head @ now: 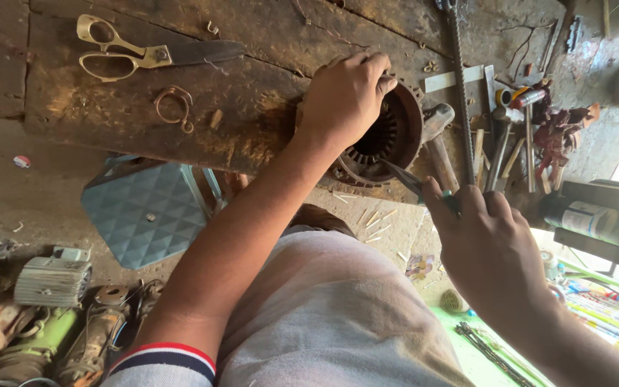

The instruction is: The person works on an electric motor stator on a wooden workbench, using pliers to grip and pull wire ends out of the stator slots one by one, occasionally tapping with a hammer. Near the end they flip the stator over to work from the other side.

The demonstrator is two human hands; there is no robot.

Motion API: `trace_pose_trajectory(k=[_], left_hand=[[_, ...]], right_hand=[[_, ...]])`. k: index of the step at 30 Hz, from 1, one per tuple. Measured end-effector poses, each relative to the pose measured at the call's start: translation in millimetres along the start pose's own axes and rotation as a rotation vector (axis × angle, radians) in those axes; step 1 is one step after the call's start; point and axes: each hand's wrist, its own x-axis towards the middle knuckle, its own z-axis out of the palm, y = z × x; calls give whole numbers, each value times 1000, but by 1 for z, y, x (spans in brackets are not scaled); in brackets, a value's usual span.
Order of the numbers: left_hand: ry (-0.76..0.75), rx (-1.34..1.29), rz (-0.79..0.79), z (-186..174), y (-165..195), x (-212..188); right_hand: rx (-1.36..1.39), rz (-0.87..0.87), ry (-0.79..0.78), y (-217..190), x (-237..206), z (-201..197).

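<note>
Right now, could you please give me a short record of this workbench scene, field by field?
Surface: worn wooden workbench
Left hand: grips the top rim of a round motor stator, holding it on the bench
Right hand: holds a thin metal tool whose tip reaches the stator's lower edge
Bench, left part: brass-handled scissors and a wire loop
Right of stator: hammer, threaded rod
Floor, left: blue stool, old motors

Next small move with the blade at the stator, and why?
Probably ease the blade tip further into the stator bore. The left hand already grips the stator's rim on the wooden bench, and the right hand holds the tool with its tip just at the lower edge.
</note>
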Motion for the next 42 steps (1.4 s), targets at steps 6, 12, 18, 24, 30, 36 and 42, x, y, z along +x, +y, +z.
trace_pose_trajectory(k=[6,12,18,24,30,36,42], left_hand=[[-21,78,6,5,-1,1],[-41,103,35,17,-8,0],[-69,135,29,20,-9,2],[-17,81,19,12,-5,0],[-87,93,-75,17,-3,3],[-135,105,-103,20,-3,-1],[-71,91,-100,16,-1,-1]], right_hand=[[183,-15,-49,6,-5,17],[308,-39,-68,17,3,22],[151,22,-525,38,41,-8],[476,138,-883,47,82,-18],[1459,922,-869,38,33,35],[1502,905,-767,22,26,32],[945,631,-945,36,52,7]])
